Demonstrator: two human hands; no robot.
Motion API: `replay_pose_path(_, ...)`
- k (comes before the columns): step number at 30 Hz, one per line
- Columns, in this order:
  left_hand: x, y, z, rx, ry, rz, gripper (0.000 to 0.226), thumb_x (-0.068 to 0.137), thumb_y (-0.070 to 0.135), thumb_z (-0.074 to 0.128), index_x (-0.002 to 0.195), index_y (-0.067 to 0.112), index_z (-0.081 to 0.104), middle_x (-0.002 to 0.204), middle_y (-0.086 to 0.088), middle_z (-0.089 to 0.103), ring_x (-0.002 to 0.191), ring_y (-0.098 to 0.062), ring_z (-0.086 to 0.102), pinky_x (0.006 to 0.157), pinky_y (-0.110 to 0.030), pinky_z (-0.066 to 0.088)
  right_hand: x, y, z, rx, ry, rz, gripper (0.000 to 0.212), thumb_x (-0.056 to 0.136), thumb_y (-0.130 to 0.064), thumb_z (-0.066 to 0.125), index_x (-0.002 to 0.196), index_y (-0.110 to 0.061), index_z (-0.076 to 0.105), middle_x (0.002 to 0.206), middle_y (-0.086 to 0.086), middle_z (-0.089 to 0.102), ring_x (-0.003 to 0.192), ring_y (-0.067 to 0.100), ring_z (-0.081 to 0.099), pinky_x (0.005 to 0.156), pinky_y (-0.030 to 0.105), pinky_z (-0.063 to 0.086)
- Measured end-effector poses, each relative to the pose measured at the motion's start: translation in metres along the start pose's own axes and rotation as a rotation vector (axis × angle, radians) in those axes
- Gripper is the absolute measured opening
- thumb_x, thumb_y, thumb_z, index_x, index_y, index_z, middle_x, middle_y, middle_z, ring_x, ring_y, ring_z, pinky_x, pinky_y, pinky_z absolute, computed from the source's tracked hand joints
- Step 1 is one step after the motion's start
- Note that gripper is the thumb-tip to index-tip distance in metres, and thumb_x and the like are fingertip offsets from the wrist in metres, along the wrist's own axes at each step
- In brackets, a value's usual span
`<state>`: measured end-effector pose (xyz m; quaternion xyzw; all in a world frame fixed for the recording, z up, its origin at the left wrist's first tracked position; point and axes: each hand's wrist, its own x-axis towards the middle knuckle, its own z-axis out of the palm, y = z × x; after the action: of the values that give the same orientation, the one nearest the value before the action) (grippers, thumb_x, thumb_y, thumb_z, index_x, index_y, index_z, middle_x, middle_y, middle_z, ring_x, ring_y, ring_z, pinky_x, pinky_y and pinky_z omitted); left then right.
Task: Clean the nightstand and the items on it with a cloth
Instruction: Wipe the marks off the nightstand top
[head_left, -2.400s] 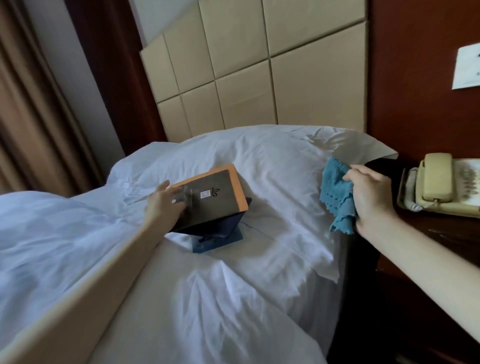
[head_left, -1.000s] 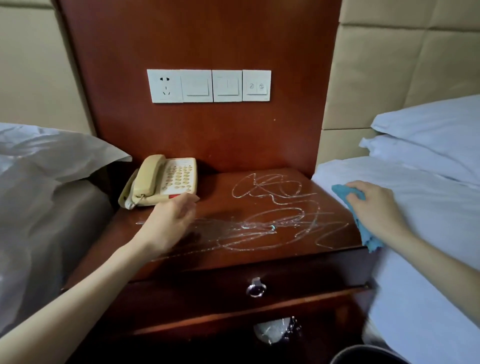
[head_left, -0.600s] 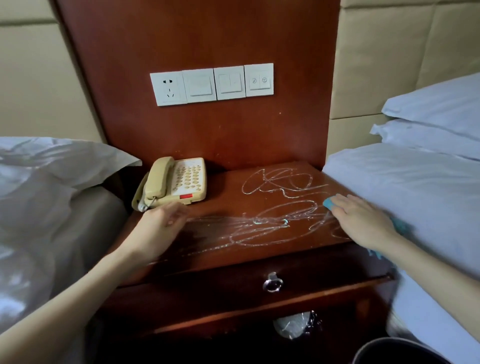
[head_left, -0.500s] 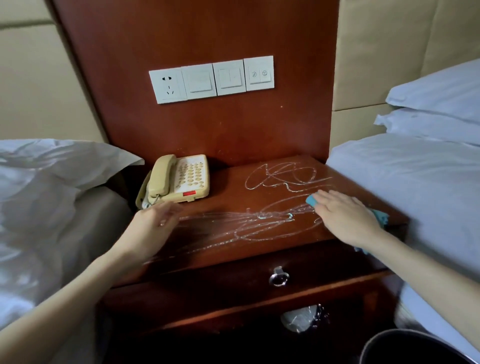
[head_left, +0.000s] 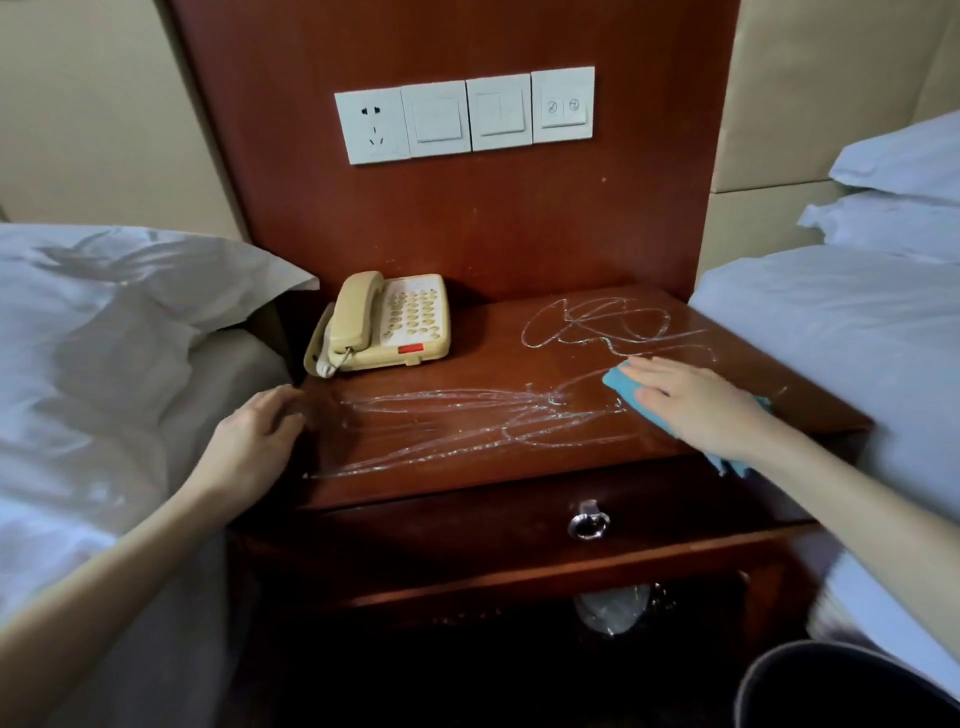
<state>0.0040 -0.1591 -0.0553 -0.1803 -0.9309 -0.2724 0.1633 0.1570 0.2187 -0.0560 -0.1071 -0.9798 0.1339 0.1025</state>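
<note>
A dark wooden nightstand (head_left: 467, 358) stands between two beds, its top covered in white scribbled marks (head_left: 467, 415). A cream telephone (head_left: 384, 325) sits at its back left. My right hand (head_left: 696, 405) lies flat with straight fingers on a blue cloth (head_left: 621, 382), pressing it onto the right part of the top over the marks. The cloth's far end hangs off the front right edge. My left hand (head_left: 254, 441) rests on the nightstand's left front corner with loosely bent fingers and holds nothing.
White bedding (head_left: 104, 364) lies on the left and another bed with pillows (head_left: 857, 322) on the right. A socket and switch panel (head_left: 465, 114) is on the wooden back panel. The drawer has a ring pull (head_left: 587, 522). A dark bin rim (head_left: 841, 680) shows at bottom right.
My left hand left the books on the bed and came to the nightstand's left corner. My right hand brought the cloth from the right bed's edge onto the top and slid it leftward.
</note>
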Motion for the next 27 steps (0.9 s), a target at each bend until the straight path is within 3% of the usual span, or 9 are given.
replay_pose_path(4,0.000,-0.004,0.008,-0.016,-0.088,-0.109,0.036,0.093,0.018,0.050,0.128,0.011,0.055,0.136,-0.011,0.053,0.126,-0.028,0.046,0.102,-0.031,0.031,0.005,0.027,-0.009,-0.073,0.043,0.217,0.046,0.101,-0.025,0.026,0.146,-0.021,0.032,0.156,-0.005,0.023,0.143,0.015,0.021,0.117,0.038,0.016)
replay_pose_path(7,0.005,-0.009,0.009,-0.108,-0.141,-0.224,0.038,0.093,0.025,0.050,0.130,0.018,0.054,0.132,-0.010,0.056,0.119,-0.029,0.050,0.093,-0.031,0.035,0.007,0.023,-0.007,-0.128,0.060,0.273,0.047,0.100,-0.022,0.024,0.146,-0.019,0.031,0.156,-0.003,0.025,0.141,0.018,0.024,0.115,0.040,0.020)
replay_pose_path(15,0.003,-0.013,0.007,-0.109,-0.204,-0.223,0.043,0.095,0.025,0.049,0.138,0.020,0.046,0.140,-0.008,0.050,0.126,-0.026,0.046,0.099,-0.028,0.032,-0.011,-0.040,0.020,-0.040,0.020,-0.090,0.048,0.099,-0.026,0.023,0.147,-0.027,0.027,0.155,-0.014,0.023,0.143,0.008,0.018,0.115,0.031,0.013)
replay_pose_path(18,0.001,-0.012,0.006,-0.046,-0.215,-0.143,0.043,0.097,0.020,0.045,0.140,0.015,0.044,0.146,-0.007,0.044,0.134,-0.025,0.039,0.106,-0.027,0.026,-0.014,-0.038,0.017,-0.075,-0.023,-0.122,0.049,0.100,-0.028,0.021,0.149,-0.028,0.023,0.156,-0.014,0.019,0.143,0.006,0.015,0.117,0.032,0.014)
replay_pose_path(22,-0.002,-0.015,0.004,-0.013,-0.212,-0.098,0.041,0.099,0.017,0.042,0.140,0.013,0.045,0.149,-0.008,0.039,0.137,-0.025,0.034,0.108,-0.025,0.022,-0.014,-0.010,0.004,-0.118,-0.018,-0.029,0.048,0.100,-0.027,0.022,0.148,-0.025,0.025,0.156,-0.011,0.020,0.143,0.008,0.018,0.118,0.032,0.015)
replay_pose_path(27,-0.004,-0.012,0.002,0.053,-0.209,-0.023,0.040,0.098,0.012,0.042,0.138,0.009,0.046,0.154,-0.014,0.028,0.142,-0.028,0.027,0.111,-0.024,0.017,-0.019,0.049,-0.014,-0.086,0.106,0.249,0.047,0.097,-0.023,0.029,0.144,-0.021,0.037,0.153,-0.003,0.031,0.139,0.019,0.031,0.115,0.037,0.022)
